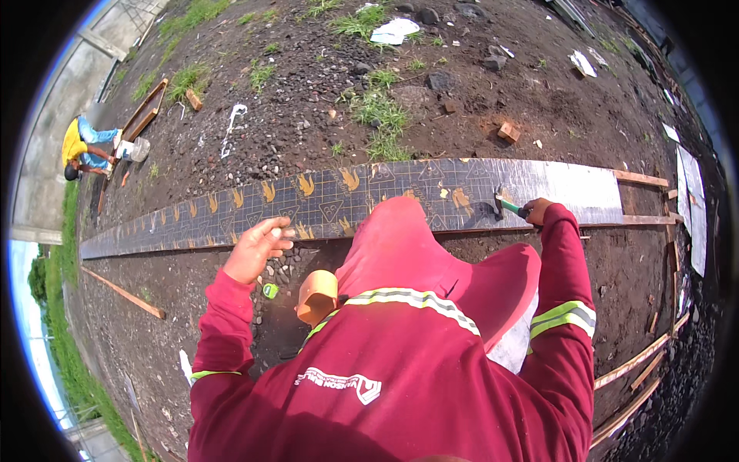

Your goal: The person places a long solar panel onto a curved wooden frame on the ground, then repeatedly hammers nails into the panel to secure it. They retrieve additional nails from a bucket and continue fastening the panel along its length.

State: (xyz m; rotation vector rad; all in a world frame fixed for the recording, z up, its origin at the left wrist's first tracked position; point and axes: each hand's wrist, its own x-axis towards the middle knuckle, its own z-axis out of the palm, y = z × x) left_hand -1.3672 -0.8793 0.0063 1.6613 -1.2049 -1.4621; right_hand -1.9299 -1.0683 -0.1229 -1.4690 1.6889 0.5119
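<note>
A long dark board with orange printed figures and a grid (300,192) lies across the ground in front of me, with a pale, shiny stretch at its right. My right hand (537,212) grips a hammer (509,205) with a green handle, its head over the board. My left hand (262,245) is raised near the board's near edge, fingers curled; what they hold is too small to make out. An orange pouch (315,296) sits at my waist. A green tape measure (270,291) lies on the dirt just below my left hand.
At far left a person in yellow (75,142) bends by a white bucket (135,150). Wooden slats (639,179) extend past the board's right end, and timber strips (631,346) lie lower right. A loose stick (123,292), a wood block (509,132), stones and white scraps dot the dirt.
</note>
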